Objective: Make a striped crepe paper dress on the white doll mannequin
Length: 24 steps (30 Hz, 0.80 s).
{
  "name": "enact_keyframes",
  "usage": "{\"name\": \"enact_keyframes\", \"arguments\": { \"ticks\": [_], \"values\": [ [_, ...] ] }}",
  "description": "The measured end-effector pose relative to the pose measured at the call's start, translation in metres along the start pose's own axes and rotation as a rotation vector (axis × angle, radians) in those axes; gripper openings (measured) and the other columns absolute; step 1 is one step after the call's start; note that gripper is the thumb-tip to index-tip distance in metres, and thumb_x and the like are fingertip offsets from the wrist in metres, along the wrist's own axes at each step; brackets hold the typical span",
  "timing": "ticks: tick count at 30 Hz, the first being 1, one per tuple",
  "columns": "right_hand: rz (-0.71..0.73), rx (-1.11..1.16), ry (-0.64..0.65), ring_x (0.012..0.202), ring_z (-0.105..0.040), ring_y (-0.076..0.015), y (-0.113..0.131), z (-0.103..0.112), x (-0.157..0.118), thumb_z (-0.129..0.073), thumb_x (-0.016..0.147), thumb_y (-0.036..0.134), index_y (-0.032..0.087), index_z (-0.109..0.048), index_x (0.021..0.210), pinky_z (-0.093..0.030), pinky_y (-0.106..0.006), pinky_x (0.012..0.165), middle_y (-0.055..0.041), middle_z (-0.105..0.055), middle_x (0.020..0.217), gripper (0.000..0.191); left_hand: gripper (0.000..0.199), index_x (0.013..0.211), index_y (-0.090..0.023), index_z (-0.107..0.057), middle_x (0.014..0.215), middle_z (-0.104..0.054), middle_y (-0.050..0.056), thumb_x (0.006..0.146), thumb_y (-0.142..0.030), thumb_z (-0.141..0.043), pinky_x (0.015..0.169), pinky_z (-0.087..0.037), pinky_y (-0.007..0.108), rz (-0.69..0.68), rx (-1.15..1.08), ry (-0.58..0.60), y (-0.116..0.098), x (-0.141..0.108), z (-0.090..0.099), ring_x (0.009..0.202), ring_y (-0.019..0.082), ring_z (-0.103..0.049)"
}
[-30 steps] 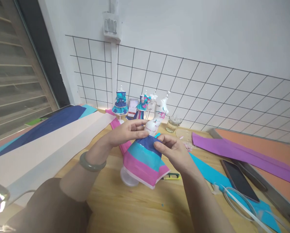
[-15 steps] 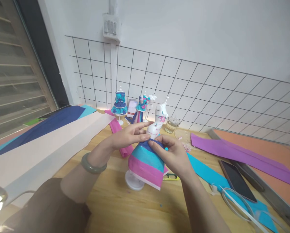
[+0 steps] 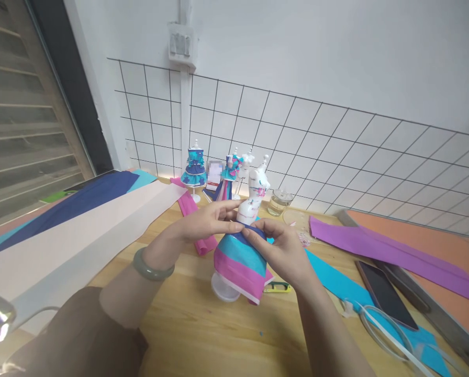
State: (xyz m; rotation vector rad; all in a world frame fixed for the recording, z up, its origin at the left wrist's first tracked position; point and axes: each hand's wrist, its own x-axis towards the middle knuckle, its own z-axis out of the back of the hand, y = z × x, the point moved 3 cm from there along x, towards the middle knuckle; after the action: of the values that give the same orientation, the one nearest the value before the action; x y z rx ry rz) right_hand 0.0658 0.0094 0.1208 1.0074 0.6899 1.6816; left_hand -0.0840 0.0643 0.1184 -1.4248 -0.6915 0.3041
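Note:
A small white mannequin (image 3: pixel 258 184) with pink marks on its torso leans a little to the right on its round white base (image 3: pixel 223 288). Round its lower part hangs a skirt (image 3: pixel 244 256) in dark blue, turquoise and pink bands. My left hand (image 3: pixel 218 217) pinches the skirt's dark blue waist from the left, thumb in front and fingers partly behind the mannequin. On the right of the waist, my right hand (image 3: pixel 278 242) grips the same edge between thumb and index finger. The two thumbs nearly meet.
Dressed mannequins (image 3: pixel 196 168) stand behind, near a glass jar (image 3: pixel 279 202). Pink (image 3: pixel 193 214), purple (image 3: pixel 348 235) and turquoise (image 3: pixel 336 280) strips lie around. A phone (image 3: pixel 387 294), a coiled cable (image 3: pixel 383 327) and a yellow cutter (image 3: pixel 278 287) are at the right; large sheets (image 3: pixel 101 230) at the left.
The mannequin's base has shifted right and slightly up, and its torso tilts and turns a little differently. The skirt's left side has moved right. Both hands still grip the waist.

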Motion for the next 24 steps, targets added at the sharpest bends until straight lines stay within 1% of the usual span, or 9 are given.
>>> {"name": "enact_keyframes", "arguments": {
  "ticks": [5,8,11,14,19,24],
  "values": [
    [-0.017,-0.036,0.031,0.073,-0.06,-0.0174,0.003,0.002,-0.006,-0.058,0.083,0.039,0.021,-0.07,0.089,-0.046,-0.028,0.063,-0.0022,-0.071,0.081,0.023,0.056,0.131,-0.022,-0.047,0.122,-0.06,0.012,0.078,-0.024,-0.066,0.092,-0.046,0.037,0.009,-0.035,-0.015,0.001,0.0,0.004,0.115,0.026,-0.054],
    [-0.004,-0.038,0.046,0.076,-0.061,-0.0179,0.005,0.003,-0.007,-0.058,0.083,0.039,0.022,-0.071,0.091,-0.047,-0.028,0.065,-0.0017,-0.072,0.084,0.023,0.057,0.131,-0.02,-0.048,0.121,-0.06,0.012,0.077,-0.023,-0.066,0.091,-0.046,0.036,0.013,-0.024,-0.03,0.001,0.0,0.005,0.116,0.026,-0.054],
    [0.009,-0.047,0.034,0.071,-0.06,-0.017,0.007,0.004,-0.007,-0.057,0.083,0.041,0.021,-0.072,0.086,-0.046,-0.027,0.061,-0.002,-0.071,0.078,0.025,0.057,0.13,-0.019,-0.048,0.121,-0.06,0.013,0.076,-0.022,-0.067,0.09,-0.046,0.036,0.011,-0.013,-0.049,0.002,-0.001,0.006,0.117,0.026,-0.053],
    [0.024,-0.077,0.0,0.066,-0.058,-0.016,0.009,0.005,-0.007,-0.056,0.084,0.041,0.019,-0.072,0.08,-0.044,-0.026,0.058,-0.0022,-0.069,0.071,0.027,0.057,0.129,-0.019,-0.049,0.12,-0.061,0.013,0.075,-0.021,-0.068,0.089,-0.046,0.036,0.02,-0.011,-0.042,0.003,-0.001,0.005,0.116,0.026,-0.054],
    [0.017,-0.108,-0.003,0.065,-0.057,-0.0156,0.009,0.006,-0.007,-0.056,0.084,0.039,0.018,-0.071,0.078,-0.043,-0.026,0.057,-0.0022,-0.069,0.07,0.027,0.056,0.127,-0.019,-0.051,0.119,-0.062,0.012,0.074,-0.018,-0.068,0.09,-0.046,0.035,0.02,-0.036,-0.031,0.002,0.001,0.004,0.114,0.025,-0.055],
    [0.022,-0.167,-0.099,0.059,-0.054,-0.014,0.011,0.006,-0.008,-0.058,0.082,0.039,0.017,-0.068,0.072,-0.04,-0.025,0.052,-0.0014,-0.065,0.064,0.025,0.057,0.126,-0.017,-0.052,0.12,-0.061,0.014,0.072,-0.017,-0.069,0.09,-0.045,0.036,0.013,-0.059,-0.062,0.003,0.002,0.005,0.117,0.027,-0.053]
  ]
}}
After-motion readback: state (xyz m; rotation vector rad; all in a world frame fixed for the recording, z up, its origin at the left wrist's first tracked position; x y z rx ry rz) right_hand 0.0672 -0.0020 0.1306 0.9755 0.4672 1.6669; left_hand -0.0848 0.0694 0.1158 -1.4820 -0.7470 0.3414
